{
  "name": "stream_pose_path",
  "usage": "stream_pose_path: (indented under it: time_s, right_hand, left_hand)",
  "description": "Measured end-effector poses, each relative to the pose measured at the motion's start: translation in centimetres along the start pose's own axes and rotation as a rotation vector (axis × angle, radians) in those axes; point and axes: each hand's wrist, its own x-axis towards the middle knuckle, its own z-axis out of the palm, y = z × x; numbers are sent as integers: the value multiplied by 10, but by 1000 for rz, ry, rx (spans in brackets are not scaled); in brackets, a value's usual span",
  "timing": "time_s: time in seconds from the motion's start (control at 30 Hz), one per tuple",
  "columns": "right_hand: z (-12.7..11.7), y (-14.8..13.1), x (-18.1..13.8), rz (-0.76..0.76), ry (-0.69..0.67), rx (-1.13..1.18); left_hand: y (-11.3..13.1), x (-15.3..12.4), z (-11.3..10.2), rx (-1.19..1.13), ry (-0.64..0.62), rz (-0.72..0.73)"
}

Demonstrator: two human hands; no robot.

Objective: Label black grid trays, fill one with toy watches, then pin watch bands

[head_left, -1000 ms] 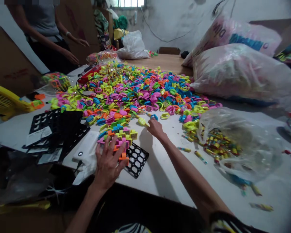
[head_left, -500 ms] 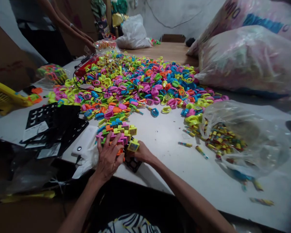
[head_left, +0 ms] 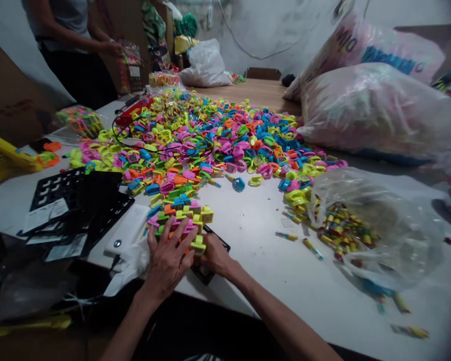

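Note:
Fingers spread, my left hand (head_left: 170, 260) lies over rows of brightly coloured toy watches (head_left: 184, 213) packed side by side near the table's front edge. Beneath and beside them shows a black slotted tray (head_left: 203, 275), mostly covered by the watches and my hands. My right hand (head_left: 217, 255) is closed at the right end of the rows, against a yellow-green toy watch (head_left: 198, 244); its fingertips are partly hidden. A large heap of loose toy watches (head_left: 229, 135) in pink, blue, yellow, green and orange spreads beyond.
Black slotted trays (head_left: 101, 200) with paper labels and a white power bank (head_left: 130, 225) lie at left. On the right, an open plastic bag (head_left: 398, 220) holds small candy-like tubes, several loose nearby. Large filled sacks (head_left: 368, 110) stand behind. A co-worker (head_left: 75, 45) holds a packet at far left.
My right hand has moved slightly down with the yellow-green toy watch, which now sits lower beside the rows. More tray shows at right. The co-worker has straightened up and holds a packet.

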Motion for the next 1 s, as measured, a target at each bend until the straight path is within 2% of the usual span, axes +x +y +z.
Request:
stream_pose_path:
  time_s: [0.1, 0.2, 0.33, 0.4, 0.5, 0.57, 0.67, 0.77, 0.83, 0.93, 0.97, 1.0]
  right_hand:
    - [1, 0, 1, 24, 17, -38]
    - [-2, 4, 0, 74, 21, 81]
    - [-2, 10, -2, 107, 107, 262]
    - [-1, 10, -2, 111, 76, 260]
    - [-3, 6, -2, 113, -21, 166]
    - [-5, 0, 0, 94, -62, 15]
    - [-4, -11, 2, 86, -83, -236]
    - [-7, -19, 0, 91, -88, -301]
    - [-20, -18, -4, 30, -190, -242]
    - [-57, -9, -2, -36, -413, -105]
    - [-70, -7, 4, -16, -409, -132]
    - [-81, -6, 14, 21, -348, -212]
  left_hand:
    - [-3, 1, 0, 16, 9, 23]
    - [-7, 2, 1, 30, -7, 44]
    - [-9, 3, 1, 38, -34, 34]
    - [-8, 3, -1, 39, -44, 29]
    - [-6, 4, -3, 41, -59, 27]
    - [-6, 5, -3, 44, -74, 31]
    - [-6, 8, 0, 51, -75, 44]
    - [-3, 7, 1, 54, -36, 44]
    - [1, 0, -3, 48, 23, 28]
    - [9, -16, -13, 44, 108, 16]
    - [11, -22, -17, 49, 126, 11]
    - [12, -26, -19, 57, 139, 3]
